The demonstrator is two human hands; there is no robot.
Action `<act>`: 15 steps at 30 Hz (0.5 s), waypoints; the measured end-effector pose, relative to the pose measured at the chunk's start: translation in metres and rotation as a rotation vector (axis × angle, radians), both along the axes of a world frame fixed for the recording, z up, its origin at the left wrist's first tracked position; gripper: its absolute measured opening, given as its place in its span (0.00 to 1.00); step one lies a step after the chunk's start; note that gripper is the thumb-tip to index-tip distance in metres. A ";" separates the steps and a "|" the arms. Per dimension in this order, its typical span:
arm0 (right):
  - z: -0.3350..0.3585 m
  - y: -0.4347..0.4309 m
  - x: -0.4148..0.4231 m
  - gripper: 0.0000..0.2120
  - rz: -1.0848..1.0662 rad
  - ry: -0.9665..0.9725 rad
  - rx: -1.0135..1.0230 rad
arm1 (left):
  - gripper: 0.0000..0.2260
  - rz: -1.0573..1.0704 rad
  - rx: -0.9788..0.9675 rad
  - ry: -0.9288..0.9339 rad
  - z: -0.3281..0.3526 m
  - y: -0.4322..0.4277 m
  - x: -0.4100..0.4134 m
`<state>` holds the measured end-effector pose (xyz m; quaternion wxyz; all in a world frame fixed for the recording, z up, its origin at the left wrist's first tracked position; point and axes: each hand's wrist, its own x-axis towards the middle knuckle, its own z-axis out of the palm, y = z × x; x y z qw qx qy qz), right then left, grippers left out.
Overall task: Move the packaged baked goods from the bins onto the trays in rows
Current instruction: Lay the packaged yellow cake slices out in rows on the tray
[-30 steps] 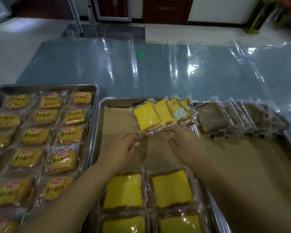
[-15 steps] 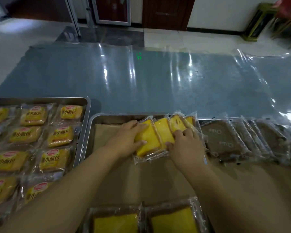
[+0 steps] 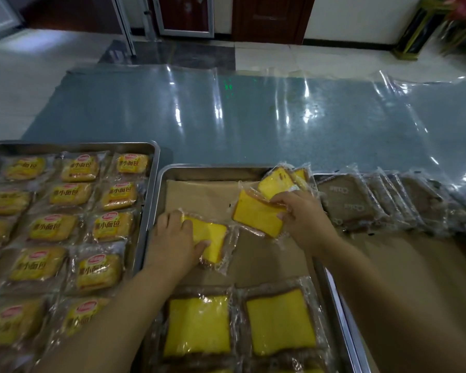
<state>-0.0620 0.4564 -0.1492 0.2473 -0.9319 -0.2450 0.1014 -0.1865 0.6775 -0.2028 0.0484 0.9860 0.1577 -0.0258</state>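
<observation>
Packaged cake slice (image 3: 213,238) lies on the middle tray (image 3: 213,173) near its left edge, with the left hand (image 3: 172,238) gripping it, thumb against its near side. Right hand (image 3: 304,219) pinches a second slice (image 3: 256,218) toward the far right corner, just beside the leaning stack (image 3: 277,181).

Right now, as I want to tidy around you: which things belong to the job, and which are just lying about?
Job: left hand holding one yellow cake pack; right hand gripping a second cake pack; middle tray; filled bun tray; brown cake packs.
Lying about: clear plastic sheet; gold stand on the floor.
</observation>
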 end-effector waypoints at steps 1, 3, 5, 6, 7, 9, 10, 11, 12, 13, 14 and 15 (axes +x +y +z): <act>0.003 -0.002 0.000 0.15 0.021 0.043 -0.025 | 0.28 0.020 0.013 0.006 0.001 -0.001 -0.006; 0.010 -0.007 0.002 0.15 0.047 0.132 -0.064 | 0.28 0.045 0.058 0.017 0.005 -0.004 -0.015; 0.016 -0.013 0.003 0.15 0.074 0.186 -0.085 | 0.27 0.055 0.091 0.034 0.007 -0.007 -0.025; 0.019 -0.016 0.003 0.15 0.091 0.201 -0.098 | 0.26 0.061 0.093 0.039 0.008 -0.009 -0.029; 0.022 -0.020 0.003 0.15 0.109 0.217 -0.115 | 0.26 0.068 0.087 0.042 0.010 -0.010 -0.034; 0.026 -0.026 0.002 0.17 0.148 0.252 -0.171 | 0.24 0.060 0.061 0.040 0.012 -0.012 -0.041; 0.026 -0.027 0.001 0.18 0.162 0.252 -0.214 | 0.24 0.031 0.040 0.033 0.012 -0.012 -0.043; 0.023 -0.027 -0.001 0.19 0.171 0.217 -0.275 | 0.23 -0.013 0.005 0.018 0.011 -0.012 -0.044; 0.020 -0.027 -0.005 0.20 0.174 0.137 -0.347 | 0.22 -0.066 -0.041 -0.002 0.011 -0.012 -0.046; 0.015 -0.026 -0.009 0.22 0.166 0.028 -0.409 | 0.22 -0.118 -0.094 -0.020 0.010 -0.012 -0.046; 0.010 -0.025 -0.015 0.23 0.145 -0.084 -0.448 | 0.22 -0.158 -0.141 -0.024 0.009 -0.013 -0.047; 0.005 -0.025 -0.021 0.24 0.127 -0.175 -0.466 | 0.22 -0.179 -0.175 -0.012 0.008 -0.013 -0.047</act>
